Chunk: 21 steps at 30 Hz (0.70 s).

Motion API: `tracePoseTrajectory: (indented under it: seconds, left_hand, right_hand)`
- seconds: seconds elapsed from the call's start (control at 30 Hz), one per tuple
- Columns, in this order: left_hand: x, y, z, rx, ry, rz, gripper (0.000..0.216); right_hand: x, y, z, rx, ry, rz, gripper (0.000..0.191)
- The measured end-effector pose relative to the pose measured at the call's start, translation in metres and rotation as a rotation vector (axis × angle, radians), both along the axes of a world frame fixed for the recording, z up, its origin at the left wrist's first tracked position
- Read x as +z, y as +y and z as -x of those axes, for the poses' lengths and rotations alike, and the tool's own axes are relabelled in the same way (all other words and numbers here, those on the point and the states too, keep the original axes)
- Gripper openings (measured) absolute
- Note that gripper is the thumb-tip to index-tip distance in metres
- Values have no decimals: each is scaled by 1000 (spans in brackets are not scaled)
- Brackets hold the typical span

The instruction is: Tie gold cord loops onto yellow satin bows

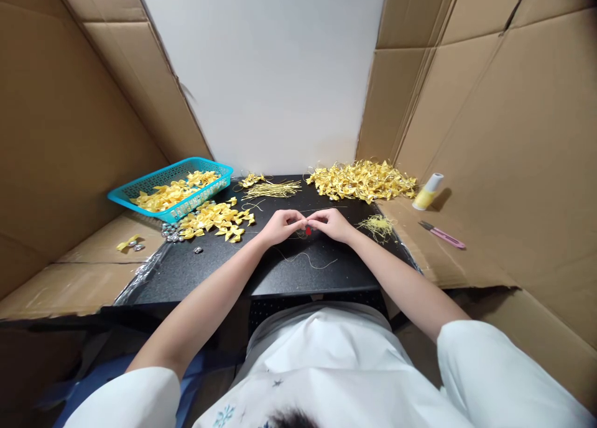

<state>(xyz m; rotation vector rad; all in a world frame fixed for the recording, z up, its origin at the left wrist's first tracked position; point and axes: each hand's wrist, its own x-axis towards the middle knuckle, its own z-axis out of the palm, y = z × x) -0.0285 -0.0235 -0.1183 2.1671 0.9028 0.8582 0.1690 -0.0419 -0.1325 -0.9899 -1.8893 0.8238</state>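
My left hand and my right hand meet above the middle of the black tabletop. Thumb and fingers of each are closed in a pinch, and the fingertips nearly touch. A thin cord shows in loops just below the fingertips, and both hands seem to grip it; the fingers hide most of it. A small red spot shows there too, its kind unclear. Nearer to me, another wavy length of thin cord lies on the tabletop.
Yellow ribbon bows fill part of a blue basket; more bows lie beside it near silvery beads. Behind are straight gold cords and a bow heap. Right: cord scraps, a spool, a pink-handled cutter.
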Motion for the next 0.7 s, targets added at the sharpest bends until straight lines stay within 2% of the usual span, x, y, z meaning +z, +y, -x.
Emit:
tracePoseTrajectory:
  seconds: [0.3,0.53,0.6,0.7]
  left_hand:
    - [4,-4,-2,-47,-40,86,37]
    - [3,-3,-2,-69,-79,135,41]
    - [2,-2,-2,-62,-85,136,42]
    - [2,-2,-3,-38,-125,139,45]
  right_hand:
    - [5,3,-8,-120,-149,-250,15]
    - [0,8,-9,-177,-187,-262,15]
    - [0,8,-9,-204,-197,-265,10]
    - [4,5,-10,-332,-159,-329,12]
